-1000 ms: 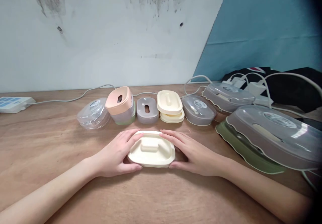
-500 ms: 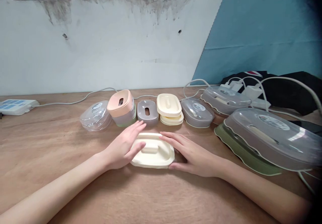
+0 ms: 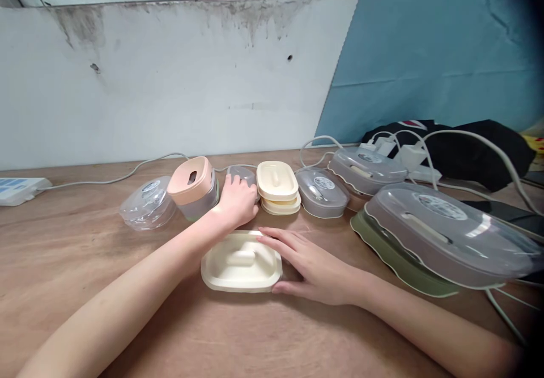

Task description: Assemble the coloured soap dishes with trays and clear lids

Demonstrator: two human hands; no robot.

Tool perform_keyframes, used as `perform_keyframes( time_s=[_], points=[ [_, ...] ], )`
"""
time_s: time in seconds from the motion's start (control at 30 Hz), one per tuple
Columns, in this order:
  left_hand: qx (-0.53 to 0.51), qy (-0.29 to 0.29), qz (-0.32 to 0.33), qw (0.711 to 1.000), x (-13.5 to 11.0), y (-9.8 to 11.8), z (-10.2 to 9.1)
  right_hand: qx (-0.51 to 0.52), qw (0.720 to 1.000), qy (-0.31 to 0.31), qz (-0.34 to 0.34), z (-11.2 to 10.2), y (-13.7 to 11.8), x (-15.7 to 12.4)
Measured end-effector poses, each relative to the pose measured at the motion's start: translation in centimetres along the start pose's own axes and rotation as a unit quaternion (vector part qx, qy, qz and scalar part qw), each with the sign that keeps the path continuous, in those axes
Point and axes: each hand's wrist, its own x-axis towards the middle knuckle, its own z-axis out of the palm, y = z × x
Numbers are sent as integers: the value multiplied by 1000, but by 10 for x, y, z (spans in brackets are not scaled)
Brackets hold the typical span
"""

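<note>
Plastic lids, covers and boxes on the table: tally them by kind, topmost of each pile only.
Cream rounded plastic lids: 2
Translucent grey oval plastic covers with labels: 3
Translucent grey plastic box, partly hidden by the left hand: 1
Peach slotted plastic box: 1
Clear plastic cover: 1
Total: 8

There're 2 hands [image 3: 240, 199] [image 3: 312, 266], 1 crm lid [image 3: 238, 273] near, 1 crm stack [image 3: 277, 190] far, 1 peach box [image 3: 187, 188] L, 3 gry covers [image 3: 326, 201] [image 3: 378, 169] [image 3: 463, 245] R.
</note>
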Motion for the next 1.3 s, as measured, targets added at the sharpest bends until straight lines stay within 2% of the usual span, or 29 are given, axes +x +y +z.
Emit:
perform_keyframes(
  time_s=[0.2, 0.3, 0.37, 0.43, 0.5, 0.57, 0.63, 0.73, 1.03, 1.3],
  points=[
    [51, 24, 9, 998, -4, -2, -28, 3, 1000, 7, -1, 1, 1, 0],
    [49, 54, 17, 997, -22, -3, -43, 7, 1000, 7, 8, 1, 1, 0],
    [-6, 108, 29, 994, -44, -6, -44, 14, 1000, 11, 16, 1, 1, 0],
    [-136, 182, 60, 972, -71, -12, -36, 20, 999, 19, 22, 2, 1, 0],
    [-283, 234, 102, 924, -98, -20, -20, 22, 999, 21, 26, 2, 2, 0],
    [-363, 253, 133, 887, -119, -29, -2, 21, 999, 15, 32, 3, 3, 0],
    [-402, 272, 126, 865, -132, -36, 12, 19, 999, 9, 40, 3, 3, 0],
    [-408, 295, 105, 858, -136, -39, 20, 11, 999, 6, 48, 3, 4, 0],
    [-404, 252, 126, 870, -132, -37, 20, 35, 999, 11, 26, 4, 5, 0],
    [-405, 251, 131, 869, -133, -39, 18, 105, 994, 13, 40, 3, 3, 2]
  ],
)
